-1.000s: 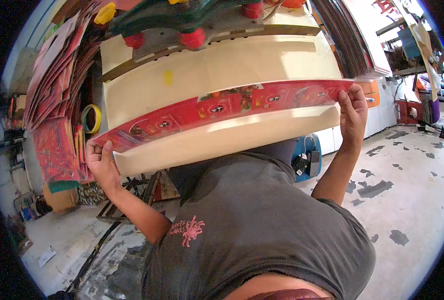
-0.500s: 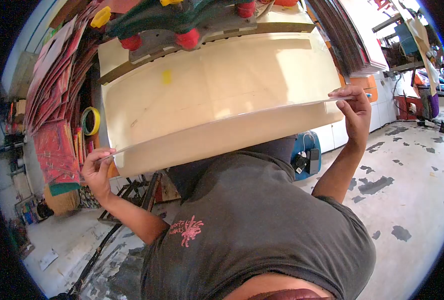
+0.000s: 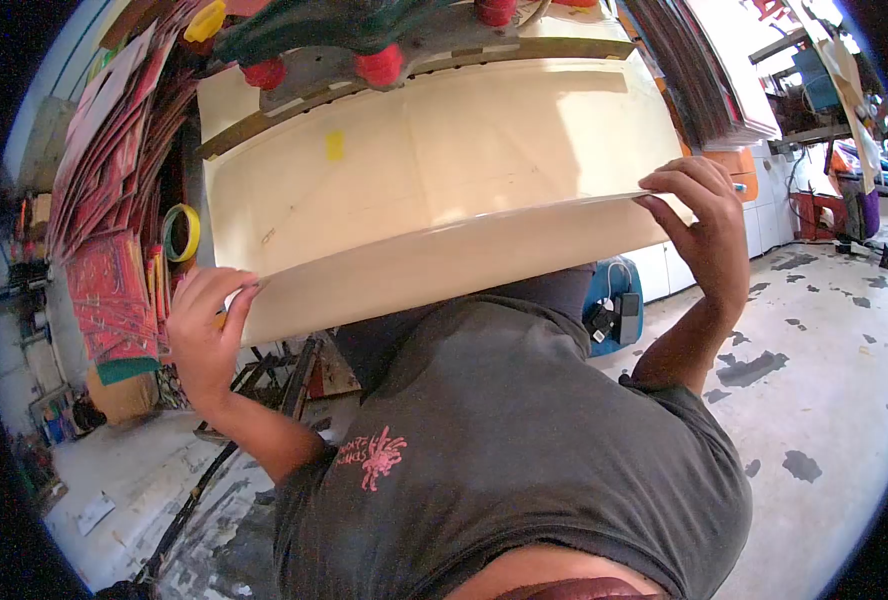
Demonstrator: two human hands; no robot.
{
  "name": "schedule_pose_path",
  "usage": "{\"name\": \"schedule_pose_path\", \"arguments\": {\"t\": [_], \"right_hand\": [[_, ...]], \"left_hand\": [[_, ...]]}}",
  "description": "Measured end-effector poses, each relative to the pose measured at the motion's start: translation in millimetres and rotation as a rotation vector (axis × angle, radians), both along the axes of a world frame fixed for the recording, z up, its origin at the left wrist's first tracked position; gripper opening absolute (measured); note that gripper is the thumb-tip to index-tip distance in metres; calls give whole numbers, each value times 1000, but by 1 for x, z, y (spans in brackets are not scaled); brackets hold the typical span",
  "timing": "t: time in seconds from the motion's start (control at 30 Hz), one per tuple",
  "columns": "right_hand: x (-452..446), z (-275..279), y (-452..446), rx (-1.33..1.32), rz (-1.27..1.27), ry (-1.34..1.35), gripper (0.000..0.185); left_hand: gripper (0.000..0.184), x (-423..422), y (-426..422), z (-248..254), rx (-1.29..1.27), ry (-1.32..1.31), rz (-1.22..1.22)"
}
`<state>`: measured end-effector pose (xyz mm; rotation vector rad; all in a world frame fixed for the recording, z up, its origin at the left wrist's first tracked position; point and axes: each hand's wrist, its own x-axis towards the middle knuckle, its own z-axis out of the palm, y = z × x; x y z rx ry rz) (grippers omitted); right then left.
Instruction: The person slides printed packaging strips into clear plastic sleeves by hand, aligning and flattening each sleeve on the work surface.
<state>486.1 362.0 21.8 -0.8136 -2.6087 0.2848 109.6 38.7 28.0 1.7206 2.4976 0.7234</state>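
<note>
Head view: thin sheet (image 3: 479, 216), seen nearly edge-on, stretches across the near part of the pale worktop (image 3: 384, 170), though whether it touches the surface cannot be told; handling it well probably calls for light, even tension and both ends turned alike, since so slim a piece looks apt to bow or crease. Left hand (image 3: 207, 325) has its grip closed, thumb against fingers, on the sheet's left end, right hand (image 3: 702, 225) likewise on the right end, so the span lies directly between the two grips.
</note>
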Motion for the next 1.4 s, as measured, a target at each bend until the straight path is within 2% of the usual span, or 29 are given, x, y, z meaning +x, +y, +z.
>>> {"name": "schedule_pose_path", "arguments": {"t": [0.3,0.43,0.53,0.73,0.83,1.07,1.23,1.4], "right_hand": [[-41,6,-15,-92,216,-95,22],[-46,1,-22,-210,231,-111,28],[-46,2,-27,-247,255,-158,22],[-47,3,-34,-269,298,-200,21],[-47,3,-35,-275,312,-194,24],[-45,4,-35,-350,347,-70,24],[-46,3,-35,-328,341,-7,21],[-49,3,-33,-230,335,30,27]], "left_hand": [[21,43,59,0,34,89,-238],[32,61,69,-7,-65,-28,-263],[43,70,72,-8,-97,-91,-280],[35,81,76,-6,-96,-109,-312],[36,82,75,-8,-117,-156,-300],[31,85,74,-10,-63,-157,-294],[23,87,77,-11,78,-90,-300],[22,86,79,-14,159,-37,-308]]}}
